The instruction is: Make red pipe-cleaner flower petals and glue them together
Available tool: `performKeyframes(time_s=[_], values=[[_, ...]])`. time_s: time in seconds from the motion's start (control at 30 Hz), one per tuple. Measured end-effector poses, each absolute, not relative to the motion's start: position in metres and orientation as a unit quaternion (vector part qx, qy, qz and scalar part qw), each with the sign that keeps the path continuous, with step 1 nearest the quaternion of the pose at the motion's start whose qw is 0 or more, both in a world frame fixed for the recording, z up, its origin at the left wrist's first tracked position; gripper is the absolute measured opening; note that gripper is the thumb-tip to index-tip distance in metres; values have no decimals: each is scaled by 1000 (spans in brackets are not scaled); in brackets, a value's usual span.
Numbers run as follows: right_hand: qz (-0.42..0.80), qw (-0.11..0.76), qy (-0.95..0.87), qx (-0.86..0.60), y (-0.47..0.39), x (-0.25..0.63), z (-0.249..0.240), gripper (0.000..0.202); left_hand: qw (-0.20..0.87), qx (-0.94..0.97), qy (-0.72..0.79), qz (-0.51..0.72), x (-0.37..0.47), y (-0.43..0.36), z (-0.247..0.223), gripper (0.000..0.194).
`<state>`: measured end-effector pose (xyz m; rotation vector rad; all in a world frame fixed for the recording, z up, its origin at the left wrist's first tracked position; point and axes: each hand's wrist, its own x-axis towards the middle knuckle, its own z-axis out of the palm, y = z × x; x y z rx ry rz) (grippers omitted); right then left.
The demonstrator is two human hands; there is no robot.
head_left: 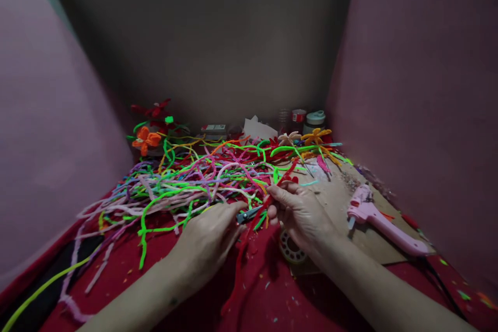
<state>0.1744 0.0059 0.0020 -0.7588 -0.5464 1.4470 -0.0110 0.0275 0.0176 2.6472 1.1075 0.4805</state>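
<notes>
My left hand point(212, 228) is closed around small scissors point(249, 214), their handles hidden in the fingers. The blades point right and meet a red pipe cleaner point(241, 254); whether they are cutting into it I cannot tell. My right hand point(298, 212) pinches that pipe cleaner between thumb and fingers, and its long tail hangs down toward the front. More red fuzzy loops point(290, 180) show at the right fingertips. Beneath the right wrist lies a round ring with holes point(292, 248), partly covered by the hand.
A tangled heap of coloured pipe cleaners point(187, 184) spreads across the left and middle of the red cloth point(187, 301). A pink glue gun point(383, 220) rests on a cardboard sheet point(330, 202) at right. Pipe-cleaner flowers point(146, 139), a lidded jar point(315, 120) and walls stand behind.
</notes>
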Motion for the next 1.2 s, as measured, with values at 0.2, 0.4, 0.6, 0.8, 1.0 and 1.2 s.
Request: performKeyframes(time_s=[0.2,0.4,0.6,0.8,1.0,1.2], values=[[680,580,-289,-344,0,165,-3,26,478,739,380,284,19,27,46,19],[715,481,-363,-355,-10,159,-7,27,609,628,387,292,30,42,42,24],[728,459,-395,-320,-8,165,-7,22,718,484,403,298,28,41,28,26],[742,458,-390,-294,-9,165,-9,19,728,444,390,349,29,40,27,18],[701,503,-391,-320,-6,162,-12,20,741,429,370,360,29,39,21,17],[697,497,-389,-341,-4,164,-14,16,720,434,383,382,30,39,17,18]])
